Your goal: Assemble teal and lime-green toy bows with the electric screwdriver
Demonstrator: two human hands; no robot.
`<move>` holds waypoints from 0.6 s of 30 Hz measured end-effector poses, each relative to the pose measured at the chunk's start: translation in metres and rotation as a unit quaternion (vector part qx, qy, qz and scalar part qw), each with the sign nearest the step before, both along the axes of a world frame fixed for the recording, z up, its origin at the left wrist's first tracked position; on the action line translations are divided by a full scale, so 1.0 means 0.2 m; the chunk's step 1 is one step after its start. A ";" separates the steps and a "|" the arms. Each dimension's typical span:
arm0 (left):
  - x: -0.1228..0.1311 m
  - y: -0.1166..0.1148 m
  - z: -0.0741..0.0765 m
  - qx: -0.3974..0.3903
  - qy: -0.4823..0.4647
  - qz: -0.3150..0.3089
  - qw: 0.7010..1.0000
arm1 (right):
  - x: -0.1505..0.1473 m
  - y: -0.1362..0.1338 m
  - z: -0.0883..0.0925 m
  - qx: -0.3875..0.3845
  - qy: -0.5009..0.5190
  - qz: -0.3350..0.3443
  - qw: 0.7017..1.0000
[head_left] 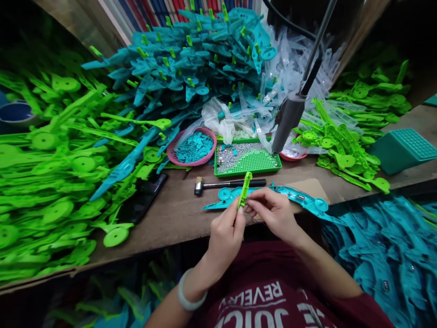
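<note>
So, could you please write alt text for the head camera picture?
A person's left hand holds a small green plastic piece upright while the right hand presses a long teal plastic part on a wooden workbench. Heaps of green parts surround them.

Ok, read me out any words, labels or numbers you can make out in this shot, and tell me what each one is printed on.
"REVELRY": white letters on the dark red shirt, seen upside down from the head camera.
"JUICE": larger white letters on the same shirt, upside down, partly cut off at the picture's lower edge, so this reading is less sure.
Small marks on the teal plastic parts at lower right: too small to read.
</note>
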State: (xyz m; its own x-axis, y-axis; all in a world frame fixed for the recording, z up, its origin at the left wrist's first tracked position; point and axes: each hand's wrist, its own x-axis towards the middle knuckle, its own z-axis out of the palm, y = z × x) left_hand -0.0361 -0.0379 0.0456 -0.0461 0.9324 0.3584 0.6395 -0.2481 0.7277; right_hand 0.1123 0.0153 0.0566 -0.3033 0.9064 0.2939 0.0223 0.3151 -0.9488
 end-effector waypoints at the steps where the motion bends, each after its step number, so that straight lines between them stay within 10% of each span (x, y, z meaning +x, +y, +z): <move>1: 0.00 -0.01 0.00 0.002 0.005 -0.003 1.000 | 0.00 0.00 0.00 0.045 -0.022 -0.010 0.999; 8: 0.03 -0.04 0.00 0.014 0.023 -0.021 0.999 | 0.02 0.05 -0.07 0.304 -0.068 -0.041 0.950; 18: 0.10 -0.07 0.00 -0.112 -0.184 -0.049 0.975 | 0.05 0.00 -0.13 0.095 0.060 -0.028 0.993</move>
State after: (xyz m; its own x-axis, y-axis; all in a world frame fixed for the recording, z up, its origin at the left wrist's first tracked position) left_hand -0.0163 -0.0518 0.0454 -0.0393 0.9918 0.1215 0.3069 -0.1037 0.9461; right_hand 0.1214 0.0144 0.0311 -0.2069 0.8456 0.4921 -0.0649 0.4900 -0.8693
